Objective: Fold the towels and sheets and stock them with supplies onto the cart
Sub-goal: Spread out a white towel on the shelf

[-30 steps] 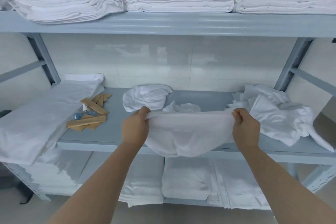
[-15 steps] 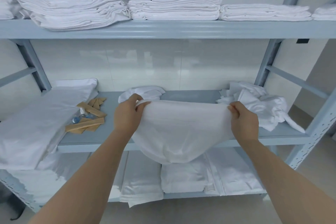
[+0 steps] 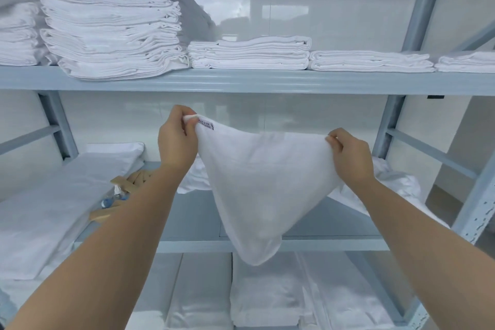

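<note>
A small white towel (image 3: 257, 190) hangs in the air in front of the middle shelf (image 3: 267, 245). My left hand (image 3: 176, 142) pinches its upper left corner, where a small label shows. My right hand (image 3: 348, 155) pinches the upper right corner, a little lower. The towel sags down to a point between them. Behind it, a crumpled heap of white linen (image 3: 396, 185) lies on the right of the shelf, and another bunched cloth (image 3: 194, 179) sits behind my left forearm.
Folded white linen stacks (image 3: 112, 35) fill the top shelf (image 3: 241, 83). A flat folded sheet (image 3: 53, 206) lies at the left of the middle shelf, with wooden sticks and small bottles (image 3: 117, 193) beside it. Folded sheets (image 3: 267, 297) lie on the bottom shelf. Grey uprights (image 3: 388, 126) stand at the right.
Both hands have lifted the towel higher off the shelf, the left hand more than the right. The towel now hangs free in a point. The view has tilted upward.
</note>
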`<action>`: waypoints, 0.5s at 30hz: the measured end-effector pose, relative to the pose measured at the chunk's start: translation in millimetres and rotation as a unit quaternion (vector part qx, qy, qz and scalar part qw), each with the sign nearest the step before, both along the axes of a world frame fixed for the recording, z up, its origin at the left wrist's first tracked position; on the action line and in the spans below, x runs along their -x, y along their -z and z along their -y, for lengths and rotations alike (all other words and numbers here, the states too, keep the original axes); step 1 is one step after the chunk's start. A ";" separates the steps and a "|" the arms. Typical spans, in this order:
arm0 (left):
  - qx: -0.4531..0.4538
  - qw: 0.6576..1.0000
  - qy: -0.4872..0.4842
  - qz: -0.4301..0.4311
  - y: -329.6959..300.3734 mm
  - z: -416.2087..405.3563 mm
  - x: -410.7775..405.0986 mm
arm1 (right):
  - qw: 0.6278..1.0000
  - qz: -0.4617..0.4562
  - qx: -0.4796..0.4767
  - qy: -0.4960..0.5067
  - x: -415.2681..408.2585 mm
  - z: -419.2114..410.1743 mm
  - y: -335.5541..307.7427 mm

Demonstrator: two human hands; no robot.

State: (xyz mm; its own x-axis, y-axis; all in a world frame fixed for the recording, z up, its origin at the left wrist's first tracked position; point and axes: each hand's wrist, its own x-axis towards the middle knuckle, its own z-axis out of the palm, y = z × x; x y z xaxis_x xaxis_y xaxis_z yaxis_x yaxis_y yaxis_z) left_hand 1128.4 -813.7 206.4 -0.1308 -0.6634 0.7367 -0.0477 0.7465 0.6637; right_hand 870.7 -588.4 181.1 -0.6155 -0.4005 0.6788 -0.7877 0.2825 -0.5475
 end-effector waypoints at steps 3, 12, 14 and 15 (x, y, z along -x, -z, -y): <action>-0.023 0.998 0.055 -0.003 3.2 -5.3 19.6 | 0.999 0.011 -0.045 0.007 4.3 6.7 0.4; 0.017 0.983 0.168 0.071 -14.1 -37.9 73.7 | 0.989 0.047 -0.021 -0.138 -35.6 43.7 -20.0; 0.035 0.976 0.194 0.093 -20.5 -42.2 78.6 | 0.970 0.079 -0.024 -0.229 -53.6 53.3 -30.3; 0.042 0.972 0.206 0.102 -23.4 -43.4 79.7 | 0.960 0.095 -0.043 -0.259 -59.6 58.0 -34.0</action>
State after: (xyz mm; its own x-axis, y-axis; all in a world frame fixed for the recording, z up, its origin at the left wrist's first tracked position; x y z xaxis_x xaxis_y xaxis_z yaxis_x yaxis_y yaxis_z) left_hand 1048.7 -770.3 229.7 -0.5213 -0.4630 0.7168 0.1424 0.7810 0.6080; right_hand 930.3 -646.4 215.1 -0.4284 -0.7359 0.5243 -0.7229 -0.0690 -0.6875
